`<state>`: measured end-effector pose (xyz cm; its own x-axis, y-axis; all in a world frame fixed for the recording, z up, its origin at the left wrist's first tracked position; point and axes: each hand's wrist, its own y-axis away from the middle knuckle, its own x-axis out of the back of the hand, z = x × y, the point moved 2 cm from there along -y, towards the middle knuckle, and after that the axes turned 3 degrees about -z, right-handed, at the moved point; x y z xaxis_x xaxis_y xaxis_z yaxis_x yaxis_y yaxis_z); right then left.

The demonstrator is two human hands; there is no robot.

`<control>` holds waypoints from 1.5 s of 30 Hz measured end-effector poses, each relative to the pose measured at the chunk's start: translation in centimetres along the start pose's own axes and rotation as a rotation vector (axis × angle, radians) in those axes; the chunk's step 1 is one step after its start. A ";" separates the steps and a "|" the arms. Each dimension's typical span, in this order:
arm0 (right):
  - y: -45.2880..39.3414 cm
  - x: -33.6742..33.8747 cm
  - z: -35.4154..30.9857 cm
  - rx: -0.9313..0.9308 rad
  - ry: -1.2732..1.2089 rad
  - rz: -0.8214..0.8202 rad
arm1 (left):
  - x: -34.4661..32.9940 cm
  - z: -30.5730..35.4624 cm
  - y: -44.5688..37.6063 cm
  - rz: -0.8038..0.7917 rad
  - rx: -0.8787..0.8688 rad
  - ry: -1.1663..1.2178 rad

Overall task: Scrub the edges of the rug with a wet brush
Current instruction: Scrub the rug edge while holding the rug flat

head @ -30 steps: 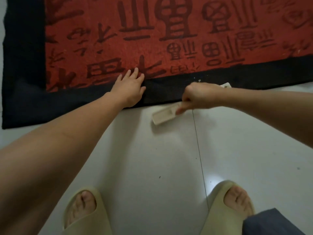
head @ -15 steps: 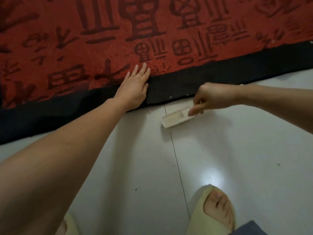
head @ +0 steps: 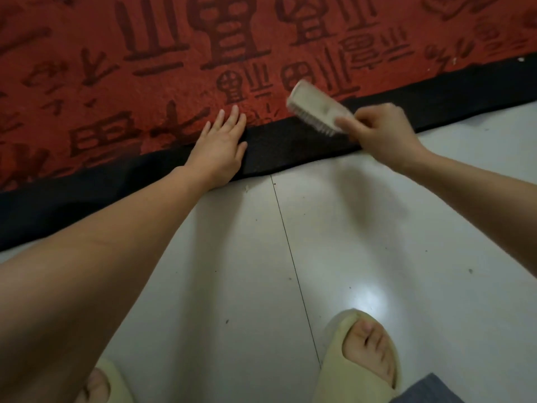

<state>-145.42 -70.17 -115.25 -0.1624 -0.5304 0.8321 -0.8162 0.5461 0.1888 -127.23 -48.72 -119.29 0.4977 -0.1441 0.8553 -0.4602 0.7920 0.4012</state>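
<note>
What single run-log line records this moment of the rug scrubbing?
step: scrub rug edge | left hand: flat on rug border | right hand: grips brush, bristles down over black border | contact: unclear

We see the left hand [head: 218, 146] pressed flat, fingers straight, across the black border of the red patterned rug [head: 162, 68]. The right hand [head: 380, 130] grips one end of a pale brush [head: 316, 107], bristles down above the border; whether they touch it we cannot tell. Two yellowish slippers [head: 359, 362] stand on the white tiled floor [head: 232, 257].
</note>
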 end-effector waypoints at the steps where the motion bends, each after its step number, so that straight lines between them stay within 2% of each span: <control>1: -0.7 -0.2 0.5 -0.114 0.042 0.094 | -0.1 0.2 0.1 0.004 0.006 -0.011; 2: -0.6 -0.5 0.7 -0.161 0.097 0.080 | -0.1 0.4 0.2 0.001 0.011 -0.020; 3: -0.2 -1.2 0.6 -0.119 0.143 -0.031 | -0.2 0.5 0.3 0.000 0.019 -0.028; 5: 2.1 -2.3 -0.4 0.101 0.189 -0.416 | -0.2 0.7 0.2 -0.006 0.034 -0.035; 6: 3.4 -2.0 -0.7 0.183 0.200 -0.552 | -0.1 0.9 0.1 -0.010 0.028 -0.041; 7: 3.9 -1.4 -0.6 0.221 0.185 -0.562 | -0.1 1.1 0.0 -0.008 0.014 -0.051; 8: 3.3 -0.6 -0.2 0.188 0.123 -0.441 | -0.1 1.4 -0.3 -0.005 -0.011 -0.058; 9: 2.2 0.3 0.6 0.089 0.058 -0.220 | 0.0 1.8 -0.6 -0.007 -0.041 -0.058; 10: 0.8 1.3 1.6 -0.056 0.048 0.020 | 0.0 2.4 -1.0 -0.012 -0.066 -0.054; 11: -0.4 2.1 2.8 -0.209 0.069 0.182 | 0.0 3.0 -1.5 -0.020 -0.086 -0.052; 12: -1.1 2.4 3.5 -0.306 0.102 0.232 | 0.0 3.7 -2.0 -0.031 -0.106 -0.053; 13: -1.1 2.3 3.6 -0.311 0.124 0.157 | -0.1 4.3 -2.5 -0.042 -0.123 -0.058; 16: 1.7 1.0 2.8 0.011 0.237 -0.427 | -0.1 6.3 -4.1 -0.057 -0.151 -0.059; 17: 3.0 0.9 2.3 0.079 0.275 -0.526 | -0.1 6.6 -4.6 -0.049 -0.142 -0.050; 18: 3.5 1.2 2.5 0.090 0.243 -0.504 | 0.0 7.0 -5.1 -0.036 -0.133 -0.036; 19: 3.4 1.5 2.7 0.051 0.143 -0.373 | 0.1 7.1 -5.4 -0.025 -0.123 -0.021; 21: 2.1 2.1 3.3 -0.198 -0.151 0.018 | 0.0 7.4 -5.8 -0.029 -0.120 0.000; 22: 1.4 1.7 3.2 -0.310 -0.282 0.143 | 0.0 7.7 -6.0 -0.044 -0.131 -0.002; 23: 0.9 1.2 2.3 -0.362 -0.365 0.181 | -0.1 8.2 -6.1 -0.062 -0.147 -0.005; 24: 0.3 0.4 1.3 -0.326 -0.398 0.145 | -0.2 8.8 -6.3 -0.085 -0.167 -0.008; 26: 0.0 -2.0 0.4 -0.155 -0.301 -0.018 | -0.4 10.3 -6.6 -0.129 -0.201 -0.003; 27: 0.5 -2.9 0.9 -0.119 -0.254 -0.058 | -0.5 11.2 -6.9 -0.143 -0.203 -0.008; 28: 1.3 -2.7 2.2 -0.150 -0.219 -0.031 | -0.5 11.8 -7.1 -0.163 -0.191 -0.034; 29: 2.3 -2.0 4.1 -0.246 -0.189 0.049 | -0.5 12.5 -7.3 -0.189 -0.174 -0.085; 31: 5.3 0.6 8.3 -0.581 -0.155 0.251 | -0.1 13.4 -7.4 -0.204 -0.117 -0.196; 33: 8.9 3.1 11.3 -0.929 -0.229 0.433 | 1.0 14.5 -7.6 -0.131 -0.092 -0.284; 34: 9.5 3.6 11.6 -0.989 -0.239 0.488 | 1.4 15.2 -7.6 -0.081 -0.110 -0.296; 35: 8.9 3.8 10.9 -0.925 -0.226 0.522 | 1.6 15.8 -7.8 -0.044 -0.151 -0.282; 37: 5.7 2.9 7.9 -0.663 -0.268 0.486 | 1.2 17.0 -8.5 -0.074 -0.255 -0.209; 39: 2.4 1.1 5.2 -0.446 -0.342 0.347 | 0.2 17.9 -8.9 -0.205 -0.314 -0.184; 41: 0.7 -0.7 4.8 -0.357 -0.340 0.223 | -0.6 18.3 -9.1 -0.281 -0.321 -0.241; 43: 1.7 -0.5 6.5 -0.432 -0.270 0.219 | -0.6 18.4 -9.3 -0.248 -0.326 -0.331; 45: 4.4 1.9 10.2 -0.700 -0.261 0.415 | -0.3 18.7 -9.6 -0.192 -0.320 -0.443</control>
<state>-155.00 -75.42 -118.15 -0.5649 -0.2845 0.7746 -0.1454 0.9583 0.2459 -136.71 -67.40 -117.21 0.1638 -0.4828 0.8603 -0.1130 0.8571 0.5025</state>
